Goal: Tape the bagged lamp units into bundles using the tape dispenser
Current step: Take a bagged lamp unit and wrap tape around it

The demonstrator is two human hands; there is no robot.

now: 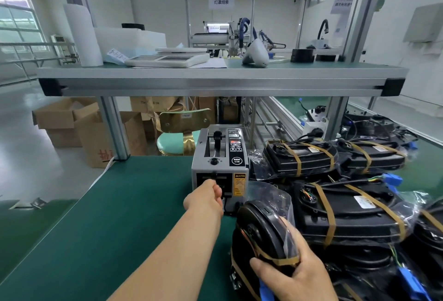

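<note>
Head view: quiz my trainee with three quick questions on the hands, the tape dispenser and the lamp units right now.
1. True or false: the left hand reaches to the front slot of the tape dispenser.
2. What does the right hand grip? A) a cardboard box B) a bagged lamp unit stood on edge C) a white roll
3. Fill in: the taped bundles lie to the ___ of the dispenser.

Key: 1 true; 2 B; 3 right.
</note>
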